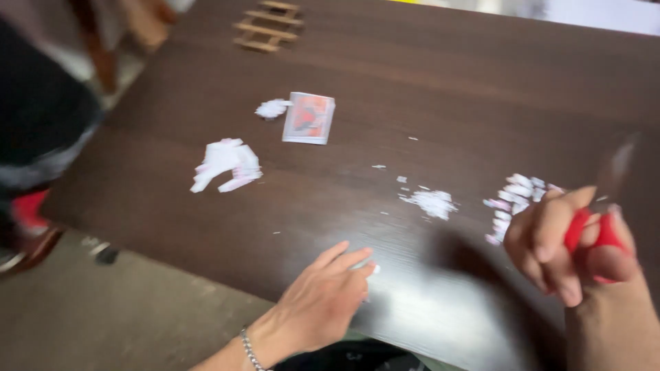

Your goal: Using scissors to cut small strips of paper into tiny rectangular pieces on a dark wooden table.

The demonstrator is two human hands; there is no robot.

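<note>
My left hand (323, 295) lies flat on the dark wooden table (426, 89) near its front edge, fingers spread, with a small white paper scrap (366, 266) at the fingertips. A thin bracelet circles that wrist. My right hand (570, 240) is raised at the right, fingers closed around the red handles of a pair of scissors (597, 230); the blades point up and are blurred. Cut paper pieces (512, 199) lie just left of that hand.
More cut scraps (433, 203) and a white paper cut-out (227, 165) lie mid-table. A small printed card with red picture (309, 118) and a crumpled scrap (273, 108) sit farther back. A wooden slatted piece (268, 26) is at the far edge. A person's dark clothing (41, 117) shows at left.
</note>
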